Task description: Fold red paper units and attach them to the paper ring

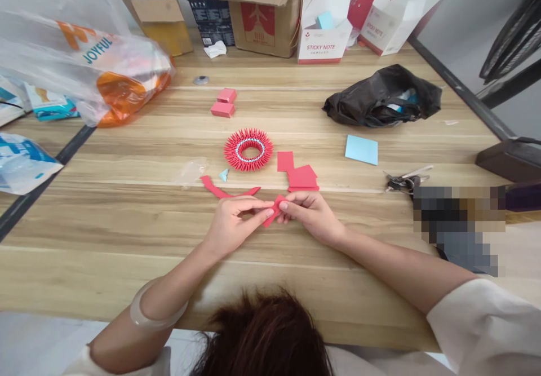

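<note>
in the head view, a person's left hand (230,222) and right hand (313,216) pinch a small red paper piece (276,208) between thumbs and fingertips. just beyond the fingers lie red sheets (302,177) and a curved red strip (214,189), with a spiky red ring (249,166) lined in pale blue farther out.

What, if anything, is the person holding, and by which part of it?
A narrow red paper piece, pinched in the fingers: left hand at its left edge, right hand near its upper end.
</note>
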### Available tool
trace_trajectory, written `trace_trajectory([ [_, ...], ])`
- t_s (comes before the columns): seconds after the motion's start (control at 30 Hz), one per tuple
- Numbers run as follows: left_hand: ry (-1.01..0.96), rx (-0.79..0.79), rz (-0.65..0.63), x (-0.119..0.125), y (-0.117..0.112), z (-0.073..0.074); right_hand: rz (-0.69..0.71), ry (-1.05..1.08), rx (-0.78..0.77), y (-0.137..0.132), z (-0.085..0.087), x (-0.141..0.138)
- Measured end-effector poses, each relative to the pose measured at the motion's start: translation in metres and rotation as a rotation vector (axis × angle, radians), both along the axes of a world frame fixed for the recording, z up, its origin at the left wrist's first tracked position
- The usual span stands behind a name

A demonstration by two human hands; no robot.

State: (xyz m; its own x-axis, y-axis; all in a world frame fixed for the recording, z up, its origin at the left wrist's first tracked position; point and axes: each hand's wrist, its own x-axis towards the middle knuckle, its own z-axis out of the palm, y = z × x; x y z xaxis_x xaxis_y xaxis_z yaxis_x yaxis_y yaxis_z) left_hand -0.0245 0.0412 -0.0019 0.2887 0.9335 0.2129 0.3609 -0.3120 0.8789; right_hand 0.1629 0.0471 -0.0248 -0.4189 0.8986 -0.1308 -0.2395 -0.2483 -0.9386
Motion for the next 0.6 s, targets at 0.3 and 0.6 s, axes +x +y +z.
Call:
trace_trajectory([
  [0.3,0.003,-0.021,-0.011,-0.0002,0.0000,0.0000,-0.020,0.002,0.000,-0.0004,-0.0005,-0.0006],
  [0.6,0.030,0.011,-0.036,-0.0004,0.0009,0.0026,-0.024,-0.024,0.024,-0.0015,-0.0001,-0.0001],
])
